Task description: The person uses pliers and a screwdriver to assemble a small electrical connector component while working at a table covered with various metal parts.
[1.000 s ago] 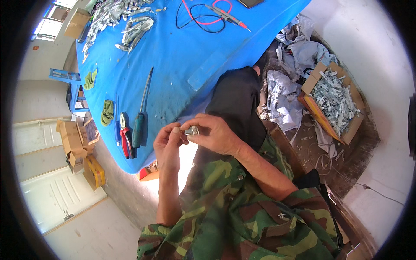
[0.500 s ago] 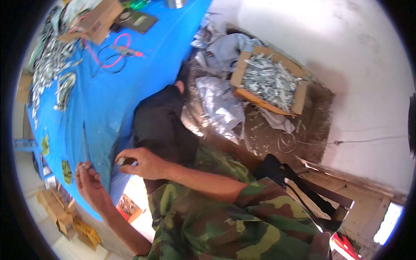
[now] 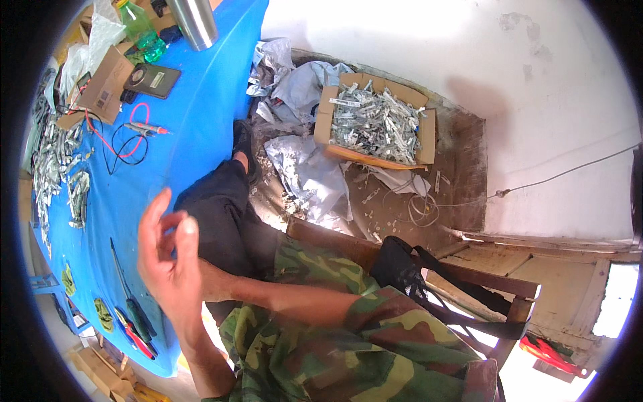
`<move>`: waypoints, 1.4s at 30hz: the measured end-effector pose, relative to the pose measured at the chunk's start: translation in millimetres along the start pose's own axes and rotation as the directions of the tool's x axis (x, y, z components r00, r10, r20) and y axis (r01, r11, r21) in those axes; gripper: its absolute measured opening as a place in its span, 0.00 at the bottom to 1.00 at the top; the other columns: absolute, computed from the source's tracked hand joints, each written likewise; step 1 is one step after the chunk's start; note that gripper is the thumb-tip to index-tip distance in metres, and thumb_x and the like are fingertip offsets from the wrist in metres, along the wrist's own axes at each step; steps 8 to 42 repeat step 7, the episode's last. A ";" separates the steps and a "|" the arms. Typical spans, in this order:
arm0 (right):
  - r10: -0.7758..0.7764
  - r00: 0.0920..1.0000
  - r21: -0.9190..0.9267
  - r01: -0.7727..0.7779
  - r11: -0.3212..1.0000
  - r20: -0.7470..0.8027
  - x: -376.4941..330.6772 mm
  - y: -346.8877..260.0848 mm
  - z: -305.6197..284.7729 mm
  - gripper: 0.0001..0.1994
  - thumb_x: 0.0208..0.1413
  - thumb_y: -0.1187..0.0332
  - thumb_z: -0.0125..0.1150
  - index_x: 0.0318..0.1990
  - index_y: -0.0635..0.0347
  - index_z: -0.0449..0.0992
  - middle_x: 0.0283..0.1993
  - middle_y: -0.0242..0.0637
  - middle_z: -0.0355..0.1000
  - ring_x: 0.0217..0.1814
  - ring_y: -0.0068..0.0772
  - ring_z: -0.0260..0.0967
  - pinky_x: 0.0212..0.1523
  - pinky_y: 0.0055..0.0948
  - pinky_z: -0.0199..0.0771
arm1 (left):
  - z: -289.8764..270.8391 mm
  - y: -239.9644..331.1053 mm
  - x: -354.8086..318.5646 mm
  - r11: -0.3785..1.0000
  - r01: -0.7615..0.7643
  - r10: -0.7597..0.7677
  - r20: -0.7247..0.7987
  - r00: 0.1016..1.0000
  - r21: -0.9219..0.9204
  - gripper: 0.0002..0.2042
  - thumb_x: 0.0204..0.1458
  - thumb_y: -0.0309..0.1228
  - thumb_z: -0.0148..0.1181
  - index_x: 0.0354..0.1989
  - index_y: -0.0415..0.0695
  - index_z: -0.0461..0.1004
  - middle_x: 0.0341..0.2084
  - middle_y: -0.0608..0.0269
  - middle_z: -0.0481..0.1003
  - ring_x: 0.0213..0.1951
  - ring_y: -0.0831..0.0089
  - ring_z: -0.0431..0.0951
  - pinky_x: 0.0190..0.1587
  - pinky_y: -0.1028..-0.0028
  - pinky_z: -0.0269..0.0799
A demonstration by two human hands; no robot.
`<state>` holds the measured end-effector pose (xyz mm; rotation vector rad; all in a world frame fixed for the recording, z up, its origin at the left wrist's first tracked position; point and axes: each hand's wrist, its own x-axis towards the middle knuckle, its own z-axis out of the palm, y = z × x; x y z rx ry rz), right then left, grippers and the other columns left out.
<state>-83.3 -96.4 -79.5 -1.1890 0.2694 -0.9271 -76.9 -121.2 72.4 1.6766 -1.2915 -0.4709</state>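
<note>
My left hand (image 3: 167,261) is raised over the near edge of the blue-covered table (image 3: 194,100). Its fingers are bent but apart, slightly blurred, and I see nothing between them. Behind it, my right hand (image 3: 213,283) shows only its back and wrist; the fingers are hidden. Left of the hands, on the blue cover, lie a screwdriver (image 3: 137,318) with a dark green handle and a red-handled tool (image 3: 142,343). To the right on the floor, a cardboard box (image 3: 324,120) holds a heap of thin silvery-white strips (image 3: 382,127). One pale strip (image 3: 345,102) shows at its left rim.
Farther up the table are a multimeter (image 3: 153,80), test leads (image 3: 144,128), a green bottle (image 3: 144,40), a steel cylinder (image 3: 194,23) and a strip pile (image 3: 57,161). Plastic sacks (image 3: 311,174) lie by the box. A black bag (image 3: 395,264) hangs on the wooden chair (image 3: 469,275).
My left hand has swung up and right, in front of my right hand. The small pale piece in my right fingers is no longer visible. The view has shifted, uncovering the tools.
</note>
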 end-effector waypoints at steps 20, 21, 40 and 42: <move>0.278 0.948 0.161 -0.302 0.940 0.153 3.0 6.0 -9.1 0.15 0.63 0.67 0.66 0.54 0.62 0.76 0.42 0.32 0.76 0.45 0.18 0.70 0.44 0.25 0.70 | -74.8 -76.6 -44.1 0.985 0.153 -0.134 -0.214 0.968 0.076 0.19 0.63 0.33 0.62 0.62 0.46 0.76 0.53 0.58 0.80 0.54 0.65 0.78 0.58 0.68 0.72; 0.278 0.948 0.161 -0.302 0.940 0.153 3.0 6.0 -9.1 0.15 0.63 0.67 0.66 0.54 0.62 0.76 0.42 0.32 0.76 0.45 0.18 0.70 0.44 0.25 0.70 | -74.8 -76.6 -44.1 0.985 0.153 -0.134 -0.214 0.968 0.076 0.19 0.63 0.33 0.62 0.62 0.46 0.76 0.53 0.58 0.80 0.54 0.65 0.78 0.58 0.68 0.72; 0.278 0.948 0.161 -0.302 0.940 0.153 3.0 6.0 -9.1 0.15 0.63 0.67 0.66 0.54 0.62 0.76 0.42 0.32 0.76 0.45 0.18 0.70 0.44 0.25 0.70 | -74.8 -76.6 -44.1 0.985 0.153 -0.134 -0.214 0.968 0.076 0.19 0.63 0.33 0.62 0.62 0.46 0.76 0.53 0.58 0.80 0.54 0.65 0.78 0.58 0.68 0.72; 0.278 0.948 0.161 -0.302 0.940 0.153 3.0 6.0 -9.1 0.15 0.63 0.67 0.66 0.54 0.62 0.76 0.42 0.32 0.76 0.45 0.18 0.70 0.44 0.25 0.70 | -74.8 -76.6 -44.1 0.985 0.153 -0.134 -0.214 0.968 0.076 0.19 0.63 0.33 0.62 0.62 0.46 0.76 0.53 0.58 0.80 0.54 0.65 0.78 0.58 0.68 0.72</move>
